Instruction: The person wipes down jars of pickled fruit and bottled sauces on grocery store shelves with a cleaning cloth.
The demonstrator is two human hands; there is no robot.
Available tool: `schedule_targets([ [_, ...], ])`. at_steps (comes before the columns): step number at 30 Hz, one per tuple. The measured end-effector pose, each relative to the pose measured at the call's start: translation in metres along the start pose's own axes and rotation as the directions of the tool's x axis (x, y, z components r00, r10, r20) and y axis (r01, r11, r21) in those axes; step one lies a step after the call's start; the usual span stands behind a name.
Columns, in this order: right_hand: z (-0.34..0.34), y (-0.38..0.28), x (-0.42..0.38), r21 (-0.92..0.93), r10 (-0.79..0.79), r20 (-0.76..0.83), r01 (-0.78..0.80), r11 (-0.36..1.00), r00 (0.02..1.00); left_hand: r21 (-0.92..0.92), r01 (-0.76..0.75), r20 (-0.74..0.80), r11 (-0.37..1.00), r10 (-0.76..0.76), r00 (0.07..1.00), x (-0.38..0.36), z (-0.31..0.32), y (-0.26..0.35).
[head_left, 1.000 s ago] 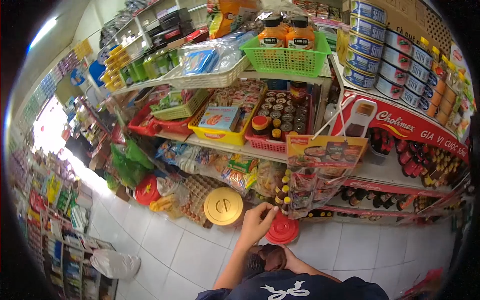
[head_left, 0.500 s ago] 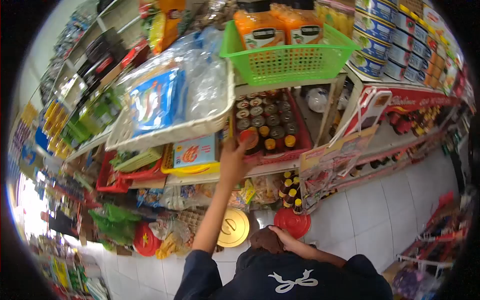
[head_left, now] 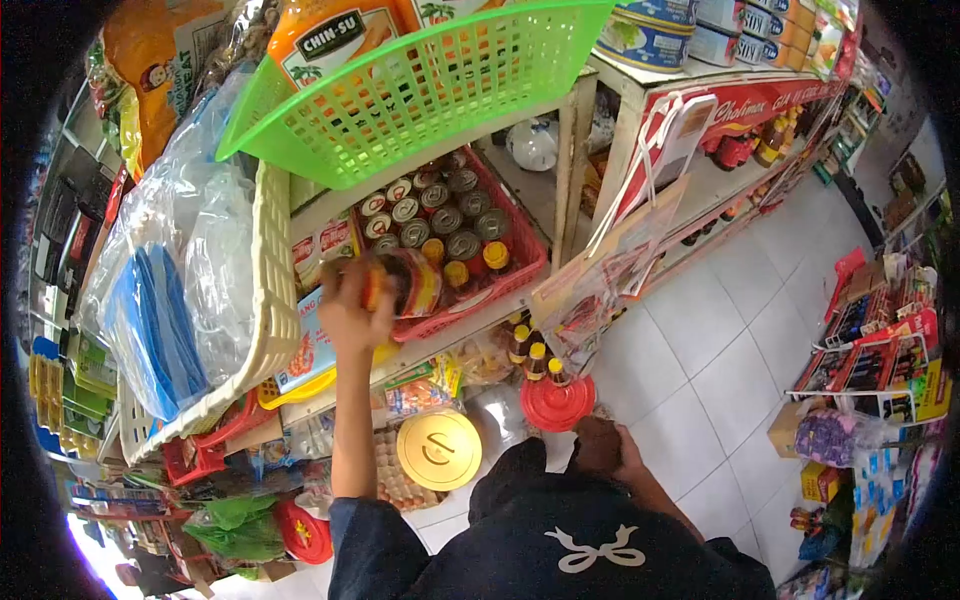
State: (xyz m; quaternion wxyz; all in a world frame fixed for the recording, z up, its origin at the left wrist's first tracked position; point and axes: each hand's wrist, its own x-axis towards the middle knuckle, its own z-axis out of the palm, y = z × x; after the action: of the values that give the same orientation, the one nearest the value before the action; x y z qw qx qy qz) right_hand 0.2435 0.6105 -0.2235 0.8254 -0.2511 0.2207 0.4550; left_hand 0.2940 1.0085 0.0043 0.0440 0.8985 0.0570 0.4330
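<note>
My left hand point(head_left: 350, 305) is closed around the red-lidded end of a jar point(head_left: 412, 283) with a red and yellow label. The jar lies tilted at the left end of a red basket point(head_left: 520, 275), and motion blurs it and my fingers. Upright cans point(head_left: 447, 218) and several yellow-capped bottles point(head_left: 456, 274) fill the basket beside it. Low near my body, my right hand point(head_left: 628, 455) is wrapped round a dark brown object point(head_left: 597, 443) whose kind I cannot make out.
A green basket point(head_left: 345, 130) with orange Chin-Su bottles overhangs the red one. Left of it is a white basket point(head_left: 270, 290) of plastic bags. Below stand a gold lid point(head_left: 438, 450), a red lid point(head_left: 556, 402) and bottles. Shelves line both sides of the tiled floor point(head_left: 690, 350).
The view has shifted closer to the shelf and turned. My left hand has moved left with the jar, which has gone from upright to tilted. My right hand still holds the brown object.
</note>
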Motion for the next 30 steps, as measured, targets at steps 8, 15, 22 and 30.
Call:
schedule_targets([
  [8,0.087,0.02,0.013,-0.574,-0.592,-0.083,0.447,0.686,0.802,-0.84,0.46,0.531,-0.287,-0.608,0.591,-0.06,-0.002,0.045],
  [15,0.179,-0.034,-0.041,-0.325,-0.745,0.218,0.767,0.554,0.63,-0.301,0.487,0.95,-0.82,-0.214,0.226,-0.156,0.029,0.138],
  [22,0.227,-0.064,-0.074,-0.396,-0.016,0.873,0.691,-0.604,0.487,-0.318,0.685,0.94,-0.655,-0.31,0.14,-0.157,0.004,0.184],
  [30,0.239,-0.059,-0.067,-0.785,-0.231,0.619,0.592,-0.181,0.751,-0.337,0.472,0.938,-0.814,-0.251,0.237,-0.158,0.006,0.177],
])
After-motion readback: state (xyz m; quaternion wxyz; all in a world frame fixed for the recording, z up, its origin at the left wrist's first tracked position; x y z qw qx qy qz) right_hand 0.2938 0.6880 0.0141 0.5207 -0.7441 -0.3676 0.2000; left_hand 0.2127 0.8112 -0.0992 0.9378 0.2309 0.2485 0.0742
